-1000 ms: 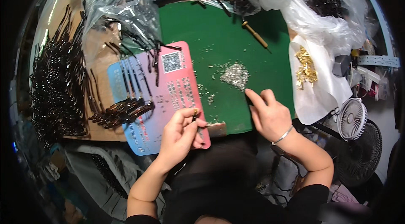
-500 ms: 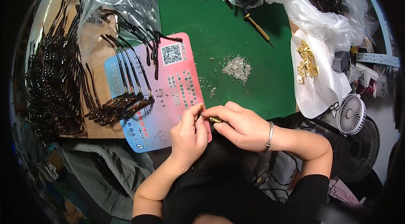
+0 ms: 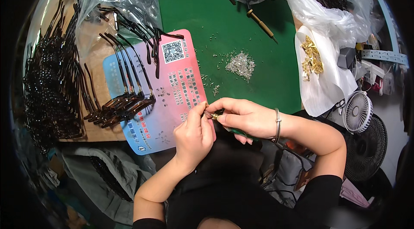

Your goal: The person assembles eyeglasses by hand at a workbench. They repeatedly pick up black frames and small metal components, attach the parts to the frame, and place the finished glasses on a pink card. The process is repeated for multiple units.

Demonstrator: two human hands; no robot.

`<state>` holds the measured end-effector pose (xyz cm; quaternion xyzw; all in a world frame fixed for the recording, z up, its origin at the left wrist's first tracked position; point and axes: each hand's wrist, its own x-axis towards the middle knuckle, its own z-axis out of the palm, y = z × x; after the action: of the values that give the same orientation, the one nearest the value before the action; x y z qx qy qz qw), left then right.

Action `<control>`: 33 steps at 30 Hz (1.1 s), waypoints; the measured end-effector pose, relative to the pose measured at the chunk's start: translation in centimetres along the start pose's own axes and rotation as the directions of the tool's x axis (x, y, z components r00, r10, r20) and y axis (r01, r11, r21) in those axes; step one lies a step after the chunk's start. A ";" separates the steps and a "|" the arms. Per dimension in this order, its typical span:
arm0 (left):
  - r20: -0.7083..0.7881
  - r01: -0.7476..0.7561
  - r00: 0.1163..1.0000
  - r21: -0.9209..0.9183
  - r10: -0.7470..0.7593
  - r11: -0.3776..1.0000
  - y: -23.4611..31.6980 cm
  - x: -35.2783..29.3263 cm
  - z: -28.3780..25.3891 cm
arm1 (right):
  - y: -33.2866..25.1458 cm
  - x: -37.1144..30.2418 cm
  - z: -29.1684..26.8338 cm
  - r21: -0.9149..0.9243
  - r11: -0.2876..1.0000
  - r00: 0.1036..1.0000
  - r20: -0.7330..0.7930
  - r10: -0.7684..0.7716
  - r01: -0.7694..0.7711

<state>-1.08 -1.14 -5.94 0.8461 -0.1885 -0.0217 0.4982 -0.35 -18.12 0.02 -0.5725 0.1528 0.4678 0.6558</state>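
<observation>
My left hand (image 3: 193, 137) is closed in a pinch above the near right edge of the pink and blue printed mat (image 3: 177, 93). What its fingertips hold is small and mostly covered; I cannot make it out. My right hand (image 3: 250, 119) is wrapped round a screwdriver (image 3: 214, 117) with a brass-coloured front; some green shows under the palm. Its front end meets the left fingertips. Beyond the hands, a heap of tiny silver screws (image 3: 240, 66) lies on the green mat (image 3: 181, 11). Brown tortoiseshell eyeglass frames (image 3: 123, 107) are stacked on the printed mat's left part.
Many dark glasses parts (image 3: 54, 82) pile up at the left. Loose temples (image 3: 148, 39) cross the printed mat's far edge. A second brass screwdriver (image 3: 261, 24) lies far right. Gold metal pieces (image 3: 311, 58) sit on white paper (image 3: 308, 99). A small fan (image 3: 357, 111) stands at the right.
My right hand has turned and shifted slightly, so its lower fingers and a green part now show beneath it. The left hand keeps its pinch. The whole view has shifted a little.
</observation>
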 end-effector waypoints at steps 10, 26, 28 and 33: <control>0.058 0.035 0.998 -0.062 -0.031 0.998 -0.5 0.0 -0.5 | -0.5 0.5 0.1 -0.087 0.996 0.999 0.006 0.036 -0.036; 0.130 0.152 0.983 -0.189 -0.129 0.970 3.2 4.7 -1.4 | 3.3 -3.6 -1.6 -0.725 0.662 0.814 -0.261 -0.519 0.190; 0.192 -0.133 0.971 -0.051 0.141 0.990 3.7 6.8 0.3 | 4.9 -1.8 -2.6 -0.741 0.639 0.772 -0.279 -0.570 0.204; 0.240 -0.542 0.837 0.490 0.492 0.683 2.4 19.3 3.5 | 5.9 -1.9 -3.2 -0.713 0.619 0.715 -0.239 -0.658 0.331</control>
<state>15.28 -11.68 -2.73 0.8610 -0.4397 0.1362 0.2166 -4.90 -22.32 -3.14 -0.8711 -0.0238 0.1262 0.4741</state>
